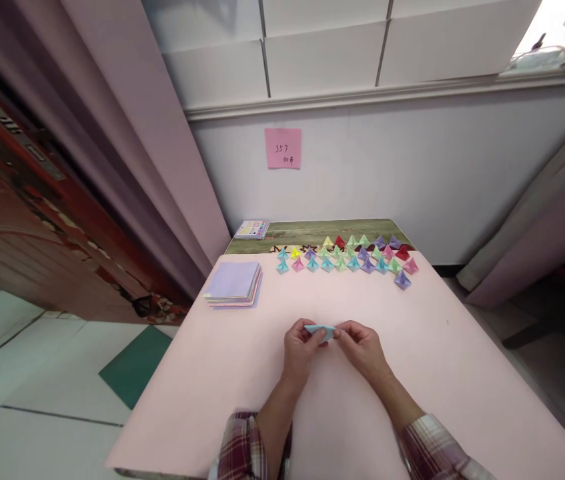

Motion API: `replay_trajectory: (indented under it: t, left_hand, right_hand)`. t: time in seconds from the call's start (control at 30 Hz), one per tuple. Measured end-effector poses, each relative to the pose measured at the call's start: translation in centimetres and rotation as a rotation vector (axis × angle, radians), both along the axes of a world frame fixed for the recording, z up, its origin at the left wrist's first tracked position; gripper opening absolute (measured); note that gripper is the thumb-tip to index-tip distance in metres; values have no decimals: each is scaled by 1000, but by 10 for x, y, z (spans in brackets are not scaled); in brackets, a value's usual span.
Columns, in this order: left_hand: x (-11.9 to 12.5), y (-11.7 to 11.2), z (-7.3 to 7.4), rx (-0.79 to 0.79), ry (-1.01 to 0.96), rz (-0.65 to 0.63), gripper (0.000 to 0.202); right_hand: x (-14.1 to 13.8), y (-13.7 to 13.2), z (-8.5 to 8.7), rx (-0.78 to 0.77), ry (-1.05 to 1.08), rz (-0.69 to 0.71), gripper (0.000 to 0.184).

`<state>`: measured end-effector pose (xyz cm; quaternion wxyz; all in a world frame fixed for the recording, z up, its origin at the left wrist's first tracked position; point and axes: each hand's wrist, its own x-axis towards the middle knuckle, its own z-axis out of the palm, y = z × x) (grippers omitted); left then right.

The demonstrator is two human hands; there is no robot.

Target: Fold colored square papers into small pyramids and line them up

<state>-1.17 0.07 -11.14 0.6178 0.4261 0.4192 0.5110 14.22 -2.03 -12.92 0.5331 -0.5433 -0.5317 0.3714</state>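
Between my two hands is a small piece of folded light-blue origami paper [321, 331], held just above the table. My left hand [299, 345] grips its left part, thumb lying across the front. At its right corner my right hand [362, 343] pinches the paper between thumb and fingers. The fingertips behind the paper are partly hidden. Beyond my hands, rows of small folded paper boats [341, 263] in blue, green, pink, purple, yellow and red stand along the far side. The nearest of them is a purple paper boat [403, 280] at the right.
A stack of square coloured paper [233, 280] lies at the left of the pink-covered table [242, 373]. Behind it is a printed packet [253, 229]. A pink note [283, 148] hangs on the wall. Curtains flank the table, and a green sheet [136, 365] lies on the floor.
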Motion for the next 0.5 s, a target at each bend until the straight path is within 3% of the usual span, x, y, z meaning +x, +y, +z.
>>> replay_trajectory:
  t: [0.3, 0.5]
  left_hand:
    - [2, 2, -1, -53, -18, -22, 47]
    - [1, -1, -5, 76, 174, -211, 52]
  right_hand:
    - [0, -2, 5, 11, -29, 9, 32]
    - [0, 0, 6, 17, -78, 82, 22]
